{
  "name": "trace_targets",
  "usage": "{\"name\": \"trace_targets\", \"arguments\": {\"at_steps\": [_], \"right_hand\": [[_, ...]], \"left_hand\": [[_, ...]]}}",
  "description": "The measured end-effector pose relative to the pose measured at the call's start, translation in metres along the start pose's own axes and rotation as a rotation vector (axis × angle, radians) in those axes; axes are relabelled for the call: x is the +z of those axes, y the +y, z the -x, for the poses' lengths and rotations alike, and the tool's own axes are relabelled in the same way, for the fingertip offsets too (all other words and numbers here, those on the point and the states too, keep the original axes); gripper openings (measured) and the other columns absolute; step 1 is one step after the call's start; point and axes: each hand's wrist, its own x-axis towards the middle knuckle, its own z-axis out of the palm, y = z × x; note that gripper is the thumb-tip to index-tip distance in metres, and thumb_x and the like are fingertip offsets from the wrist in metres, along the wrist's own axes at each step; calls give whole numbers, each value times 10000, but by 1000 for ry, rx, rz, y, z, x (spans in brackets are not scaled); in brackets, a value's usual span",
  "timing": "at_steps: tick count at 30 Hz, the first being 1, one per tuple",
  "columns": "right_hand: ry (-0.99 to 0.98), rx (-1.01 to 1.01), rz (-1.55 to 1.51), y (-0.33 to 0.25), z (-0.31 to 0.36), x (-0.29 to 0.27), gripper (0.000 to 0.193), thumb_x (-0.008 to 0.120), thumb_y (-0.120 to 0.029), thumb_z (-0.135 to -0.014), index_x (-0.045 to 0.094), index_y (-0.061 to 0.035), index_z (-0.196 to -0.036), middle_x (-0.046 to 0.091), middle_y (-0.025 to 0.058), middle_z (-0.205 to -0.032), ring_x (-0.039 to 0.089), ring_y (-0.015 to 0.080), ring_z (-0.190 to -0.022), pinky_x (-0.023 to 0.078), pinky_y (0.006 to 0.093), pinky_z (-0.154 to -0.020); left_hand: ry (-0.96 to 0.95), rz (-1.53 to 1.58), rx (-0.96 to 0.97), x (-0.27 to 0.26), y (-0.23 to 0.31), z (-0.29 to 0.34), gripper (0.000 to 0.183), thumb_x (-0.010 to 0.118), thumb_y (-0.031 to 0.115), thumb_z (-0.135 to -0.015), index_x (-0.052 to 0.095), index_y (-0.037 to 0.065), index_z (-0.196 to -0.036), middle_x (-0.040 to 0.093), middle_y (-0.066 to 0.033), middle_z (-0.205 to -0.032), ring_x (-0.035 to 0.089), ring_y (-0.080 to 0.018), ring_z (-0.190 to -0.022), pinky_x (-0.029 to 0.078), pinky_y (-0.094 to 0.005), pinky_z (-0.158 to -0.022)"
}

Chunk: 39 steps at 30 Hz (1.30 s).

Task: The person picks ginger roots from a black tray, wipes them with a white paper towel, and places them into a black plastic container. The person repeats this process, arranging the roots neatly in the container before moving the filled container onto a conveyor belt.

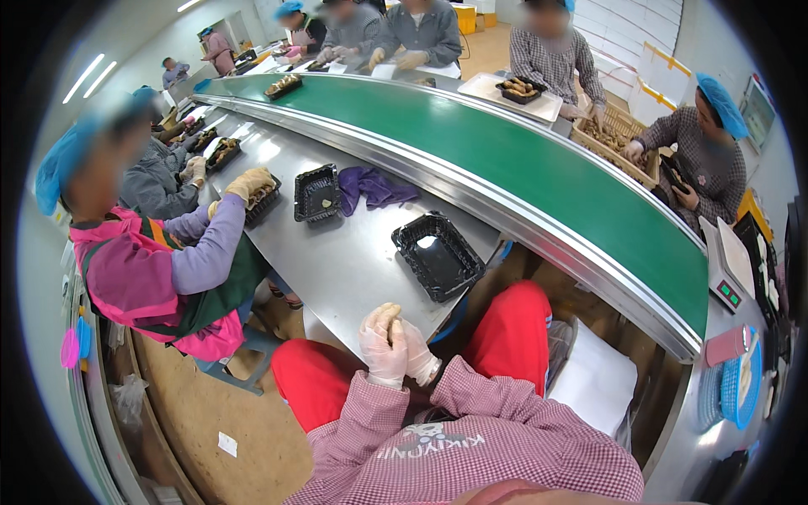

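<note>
My left hand and my right hand, both in clear gloves over pale ones, are pressed together just off the near end of the steel table. The left fingers are curled closed against the right hand, which is closed too and partly hidden behind them. Whatever lies between the palms, if anything, does not show. Just beyond my hands, a black plastic tray with a glossy bare bottom sits on the table. Farther left stands a second black tray holding one small pale piece, beside a crumpled purple cloth.
A green conveyor belt runs along the table's far side, carrying a filled tray. At my left a co-worker in pink handles a tray. Across the belt are a crate of brown pieces, a scale and a blue basket.
</note>
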Motion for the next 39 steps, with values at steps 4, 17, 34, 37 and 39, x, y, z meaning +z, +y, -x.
{"name": "trace_targets", "arguments": {"at_steps": [4, 17, 34, 37, 39], "right_hand": [[52, -21, -46, -14, -4, -11, 232, 617, -185, -902, 606, -42, -1084, 657, 160, -989, 647, 375, -943, 519, 439, -773], [769, 191, 512, -18, 64, -212, 92, 641, -113, -885, 697, -60, -936, 675, 124, -995, 646, 321, -975, 521, 422, -871], [540, 1150, 1187, 102, 243, -277, 159, 543, -115, -888, 678, -35, -865, 687, 188, -848, 685, 333, -772, 548, 431, -692], [866, 919, 653, 95, 247, -277, 230, 534, -204, -899, 679, -30, -942, 687, 212, -898, 659, 386, -866, 509, 494, -798], [672, 999, 1000, 124, 315, -310, 232, 582, -222, -869, 719, -78, -989, 709, 215, -994, 672, 414, -946, 520, 493, -826]], "left_hand": [[44, 169, -121, 3, -5, 5, 245, 512, 9, -956, 679, 17, -1135, 646, -118, -1171, 604, -223, -1108, 470, -346, -1011], [-133, 207, -371, 1, -16, -1, 337, 467, 213, -1066, 606, -31, -1253, 617, -139, -1234, 566, -254, -1156, 422, -368, -1052], [-101, 176, -414, 7, -24, 1, 288, 515, 191, -1050, 639, -17, -1205, 644, -149, -1191, 604, -266, -1099, 476, -366, -1000], [-37, 139, -319, 4, -21, 2, 212, 569, 123, -997, 672, 9, -1142, 669, -131, -1126, 619, -264, -1060, 475, -371, -980], [-88, 128, -225, 12, 1, -3, 170, 601, 84, -962, 694, 37, -1097, 683, -121, -1088, 633, -272, -1039, 481, -378, -967]]}}
